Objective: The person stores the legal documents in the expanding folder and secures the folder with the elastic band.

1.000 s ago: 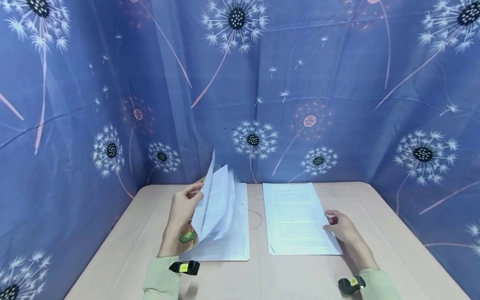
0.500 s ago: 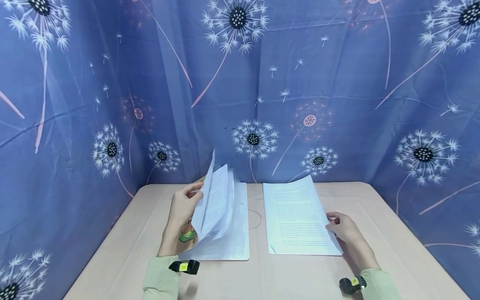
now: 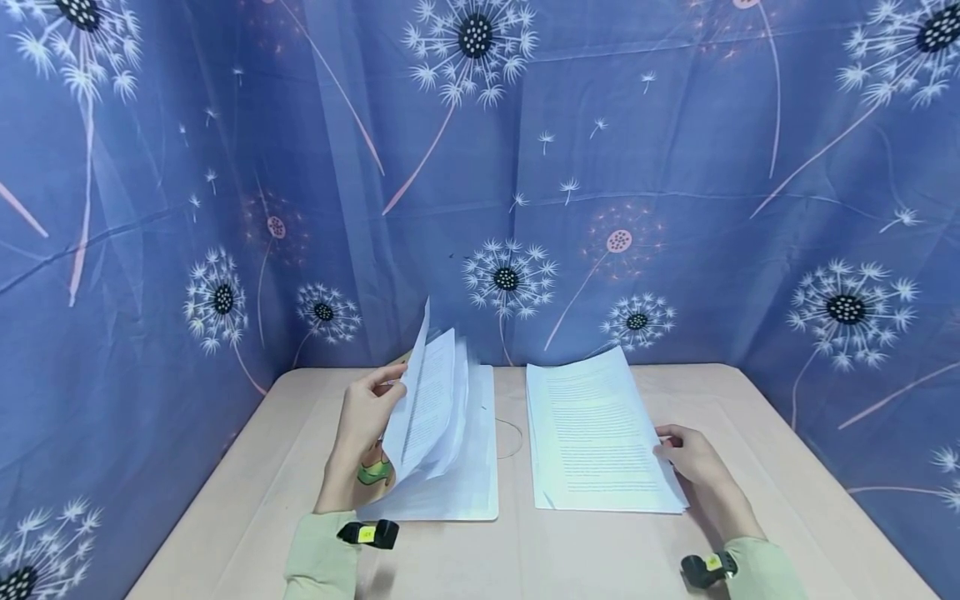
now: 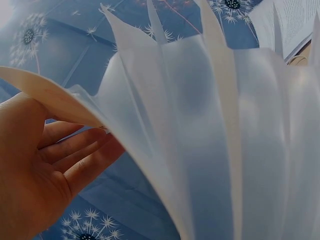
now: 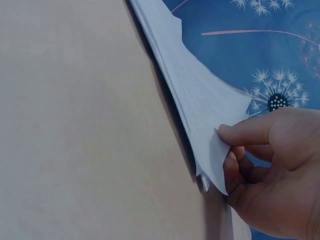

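Observation:
A folder with clear pockets [image 3: 480,496] stands partly fanned open on the left of the table, printed sheets showing among its leaves. My left hand [image 3: 363,417] grips its raised cover [image 4: 55,97], which bears a cartoon picture, with the thumb side hidden behind it in the left wrist view. Translucent pockets [image 4: 200,125] spread upward beside that hand. To the right lies a stack of printed paper [image 3: 600,442]. The right hand [image 3: 697,462] pinches the right edge of its top paper between thumb and fingers, and the sheet [image 5: 200,100] bows upward, its far right corner lifted.
The pale table [image 3: 585,554] has rounded far corners. A thin cord loop [image 3: 521,437] pokes out between the folder and the stack. Blue dandelion-print curtain [image 3: 450,167] encloses the back and both sides. Each wrist carries a small black camera [image 3: 378,534].
The right hand has shifted slightly right, lifting the paper's right side, so its far corner has risen off the table. The left hand and folder stay as they were.

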Motion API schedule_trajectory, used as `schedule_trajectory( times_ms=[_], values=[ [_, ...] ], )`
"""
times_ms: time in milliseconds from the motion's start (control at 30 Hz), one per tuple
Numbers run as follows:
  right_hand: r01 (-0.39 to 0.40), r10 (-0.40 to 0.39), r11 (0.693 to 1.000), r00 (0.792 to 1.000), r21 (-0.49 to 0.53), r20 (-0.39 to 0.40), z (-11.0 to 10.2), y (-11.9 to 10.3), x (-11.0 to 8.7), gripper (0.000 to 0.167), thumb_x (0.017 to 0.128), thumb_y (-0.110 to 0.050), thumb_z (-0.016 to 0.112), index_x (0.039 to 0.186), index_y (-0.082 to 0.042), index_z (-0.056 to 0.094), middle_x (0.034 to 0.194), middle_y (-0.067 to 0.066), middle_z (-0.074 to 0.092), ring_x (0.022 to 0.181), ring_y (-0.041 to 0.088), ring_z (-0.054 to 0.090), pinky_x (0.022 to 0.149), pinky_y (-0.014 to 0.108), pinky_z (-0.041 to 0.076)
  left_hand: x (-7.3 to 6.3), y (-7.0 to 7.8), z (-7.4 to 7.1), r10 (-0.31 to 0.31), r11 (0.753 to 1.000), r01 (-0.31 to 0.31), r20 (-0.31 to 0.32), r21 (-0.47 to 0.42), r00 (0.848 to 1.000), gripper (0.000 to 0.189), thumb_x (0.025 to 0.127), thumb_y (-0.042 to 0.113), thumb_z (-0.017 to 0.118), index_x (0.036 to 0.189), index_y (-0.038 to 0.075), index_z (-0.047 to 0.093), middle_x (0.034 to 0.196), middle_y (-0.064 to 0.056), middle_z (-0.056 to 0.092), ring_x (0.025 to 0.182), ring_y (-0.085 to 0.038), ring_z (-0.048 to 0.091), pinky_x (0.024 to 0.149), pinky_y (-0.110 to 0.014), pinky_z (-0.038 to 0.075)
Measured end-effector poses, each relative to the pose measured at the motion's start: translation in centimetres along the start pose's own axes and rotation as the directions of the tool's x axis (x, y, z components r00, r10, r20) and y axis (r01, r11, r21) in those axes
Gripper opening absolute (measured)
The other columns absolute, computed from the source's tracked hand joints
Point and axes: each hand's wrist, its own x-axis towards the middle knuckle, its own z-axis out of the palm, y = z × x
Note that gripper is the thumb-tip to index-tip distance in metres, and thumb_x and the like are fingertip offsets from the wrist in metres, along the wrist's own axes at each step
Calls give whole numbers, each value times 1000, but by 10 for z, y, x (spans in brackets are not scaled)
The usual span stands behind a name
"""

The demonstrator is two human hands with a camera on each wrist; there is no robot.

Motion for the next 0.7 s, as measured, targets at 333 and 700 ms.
schedule_trajectory(
  times_ms=[333, 700],
  values=[
    [21, -20, 999, 1000, 33, -10, -2, 5, 0, 34, 94, -3, 51, 124, 13, 54, 89, 12, 57, 75, 19, 54, 56, 27, 47, 0, 1, 1, 13, 1000, -12, -16, 20, 1000, 34, 90, 19, 61, 123, 19, 71, 113, -7, 73, 85, -19, 63, 73, -33, 49],
    [65, -61, 997, 995, 49, -79, -8, 11, 1, 28, 91, -8, 51, 112, 10, 58, 92, 15, 59, 63, 15, 50, 50, 26, 43, 0, -1, 1, 22, 1000, -22, -10, 22, 1000, 33, 90, 19, 60, 122, 20, 71, 109, -8, 74, 68, -16, 58, 60, -28, 45]
  ],
)
